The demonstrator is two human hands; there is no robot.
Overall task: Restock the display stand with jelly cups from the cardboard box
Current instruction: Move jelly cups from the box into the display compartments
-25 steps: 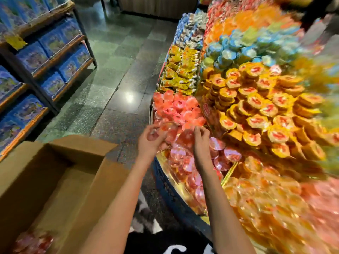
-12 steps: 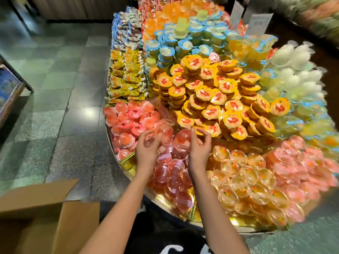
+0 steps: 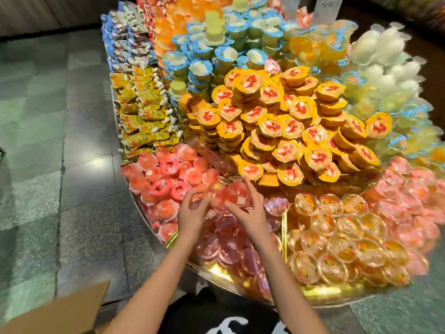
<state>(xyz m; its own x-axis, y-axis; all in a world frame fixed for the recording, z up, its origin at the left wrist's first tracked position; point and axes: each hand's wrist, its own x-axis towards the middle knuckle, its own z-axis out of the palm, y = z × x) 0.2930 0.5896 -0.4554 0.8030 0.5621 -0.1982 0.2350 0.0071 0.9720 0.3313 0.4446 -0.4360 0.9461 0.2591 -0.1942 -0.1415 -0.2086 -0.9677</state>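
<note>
The round display stand [image 3: 320, 291] has a gold rim and is heaped with jelly cups in sections. Over its near section of clear red jelly cups [image 3: 228, 239], both hands are raised close together. My left hand [image 3: 192, 214] curls its fingers round one red jelly cup [image 3: 216, 195]. My right hand [image 3: 251, 213] grips a second red jelly cup [image 3: 238, 196] between thumb and fingers. The two held cups touch each other above the pile. Only a flap of the cardboard box [image 3: 60, 317] shows at the bottom left, and its inside is out of view.
Pink cups [image 3: 166, 174] lie left of the hands and clear orange cups [image 3: 337, 232] to the right. Orange-lidded cups [image 3: 289, 121] are stacked behind, with blue-lidded cups [image 3: 216, 44] and yellow packets [image 3: 142, 112] farther back. Grey tiled floor [image 3: 60, 165] runs along the left.
The view has swung from the box and shelves onto the stand, so the box has slid to the bottom-left corner. Both hands stayed over the red cups and drew closer together.
</note>
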